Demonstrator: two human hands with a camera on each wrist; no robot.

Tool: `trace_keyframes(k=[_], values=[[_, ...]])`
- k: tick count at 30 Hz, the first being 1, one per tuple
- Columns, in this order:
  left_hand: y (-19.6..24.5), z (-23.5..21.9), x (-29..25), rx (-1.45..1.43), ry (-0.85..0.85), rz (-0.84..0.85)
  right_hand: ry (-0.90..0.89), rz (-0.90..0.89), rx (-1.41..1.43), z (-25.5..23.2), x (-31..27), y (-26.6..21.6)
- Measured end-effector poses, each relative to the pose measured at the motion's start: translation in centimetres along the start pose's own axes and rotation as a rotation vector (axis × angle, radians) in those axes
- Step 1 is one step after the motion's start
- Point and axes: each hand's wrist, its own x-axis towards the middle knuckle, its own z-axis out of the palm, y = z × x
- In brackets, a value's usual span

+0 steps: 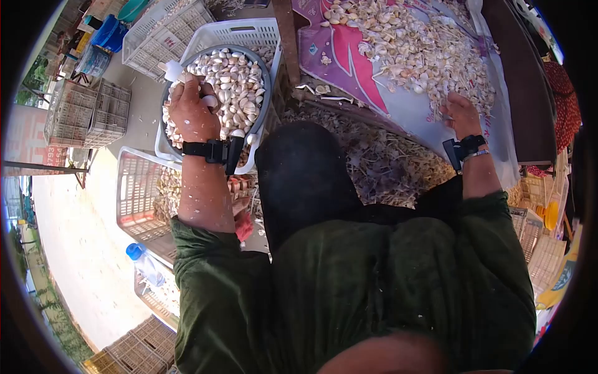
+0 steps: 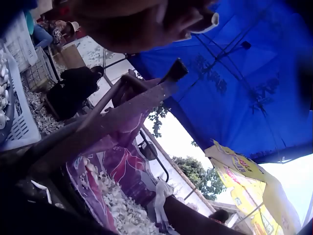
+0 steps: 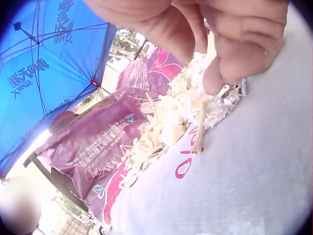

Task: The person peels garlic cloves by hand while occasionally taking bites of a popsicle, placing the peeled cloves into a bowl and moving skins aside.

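My left hand [image 1: 194, 115] is over a round grey basin [image 1: 266, 81] heaped with whole garlic bulbs [image 1: 233, 78], its fingers curled. A garlic bulb [image 1: 210, 100] shows by its thumb side. In the left wrist view, a pale piece of garlic [image 2: 209, 23] sticks out at the fingertips; the palm is hidden. My right hand [image 1: 462, 115] hangs low at the near edge of a pile of loose garlic cloves [image 1: 430, 62] on a white and purple sack [image 1: 414, 100]. Its fingers are loosely bent, thumb apart from them, with a dry stalk [image 3: 199, 128] just beneath the fingertips.
The basin sits in a white plastic crate [image 1: 252, 28]. More crates [image 1: 140, 193] stand at the left, one near a blue-capped bottle [image 1: 146, 265]. Dry skins and stalks [image 1: 380, 149] cover the ground beyond my knees. A blue canopy [image 2: 234, 73] hangs overhead; a person in black [image 2: 73, 93] sits nearby.
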Motion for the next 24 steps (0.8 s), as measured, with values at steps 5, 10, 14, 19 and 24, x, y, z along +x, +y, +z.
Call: trace_keyframes(k=[5, 10, 14, 19, 24], values=[[-2.8, -4.2, 6.0, -0.082, 0.238, -0.012, 0.008, -0.026, 0.055, 0.0, -0.3, 0.1], [-3.8, -8.4, 7.7, 0.011, 0.185, 0.068, 0.053, -0.056, 0.004, 0.3, -0.8, -0.2], [-0.8, -5.9, 3.8, 0.169, 0.067, 0.154, 0.068, -0.092, 0.060, 0.0, -1.3, -0.1], [3.1, 1.4, -3.1, -0.162, -0.168, 0.125, 0.058, -0.090, 0.035, -0.8, -1.9, -0.3], [5.3, 8.6, -10.9, -0.107, -0.499, -0.044, 0.012, -0.055, 0.159, -1.2, -2.4, 0.0]])
